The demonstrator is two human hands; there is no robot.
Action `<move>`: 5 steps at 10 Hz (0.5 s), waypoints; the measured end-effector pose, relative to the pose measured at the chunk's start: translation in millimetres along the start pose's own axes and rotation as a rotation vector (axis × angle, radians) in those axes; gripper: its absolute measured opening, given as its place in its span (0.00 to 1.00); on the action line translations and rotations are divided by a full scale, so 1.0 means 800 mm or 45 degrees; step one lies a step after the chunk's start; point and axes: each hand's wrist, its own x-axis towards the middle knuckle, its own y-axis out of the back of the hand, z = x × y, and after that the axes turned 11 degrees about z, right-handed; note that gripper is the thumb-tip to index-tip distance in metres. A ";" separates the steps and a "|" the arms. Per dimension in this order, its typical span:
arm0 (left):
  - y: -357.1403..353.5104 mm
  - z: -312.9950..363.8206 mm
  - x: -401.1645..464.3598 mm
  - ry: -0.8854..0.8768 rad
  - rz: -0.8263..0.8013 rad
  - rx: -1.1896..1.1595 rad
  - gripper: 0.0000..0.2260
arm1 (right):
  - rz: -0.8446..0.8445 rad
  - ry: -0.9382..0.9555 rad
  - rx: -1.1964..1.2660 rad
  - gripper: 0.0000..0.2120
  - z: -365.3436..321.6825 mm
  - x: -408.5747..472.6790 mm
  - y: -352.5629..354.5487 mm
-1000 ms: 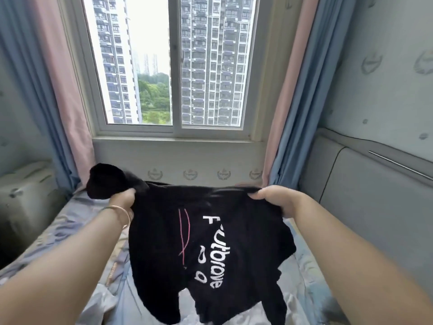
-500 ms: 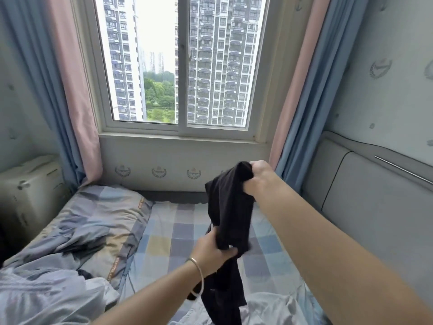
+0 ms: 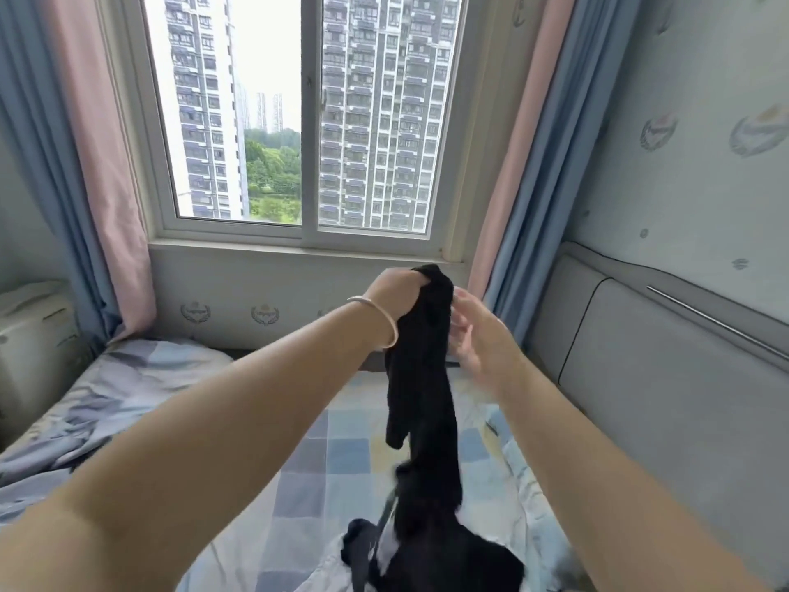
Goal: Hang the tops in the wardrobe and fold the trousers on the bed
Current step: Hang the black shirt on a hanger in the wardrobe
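Gripping the bunched top edge of a black top (image 3: 420, 378) in the left hand (image 3: 395, 292), a person holds the garment up over a bed (image 3: 324, 459) covered in a checked sheet, below a window (image 3: 299, 121). The right hand (image 3: 478, 335) hovers just beside the cloth, fingers loosely spread; whether they touch it is unclear. The garment hangs in a narrow rope, its lower end pooled on the bedding among other dark clothes (image 3: 363, 544). No wardrobe or hanger is in view and nothing lies folded, so the job appears to be at an early stage, with hanging and folding both left.
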 end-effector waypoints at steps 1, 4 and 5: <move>-0.014 0.026 -0.004 -0.046 -0.050 0.053 0.08 | -0.249 0.175 -0.672 0.16 0.010 -0.008 0.009; 0.048 0.059 0.036 0.011 0.279 -0.452 0.10 | -0.210 -0.067 -1.515 0.16 0.148 0.024 0.060; 0.108 -0.001 0.072 0.051 0.389 -0.434 0.08 | 0.125 -0.171 -1.221 0.18 0.141 0.040 0.046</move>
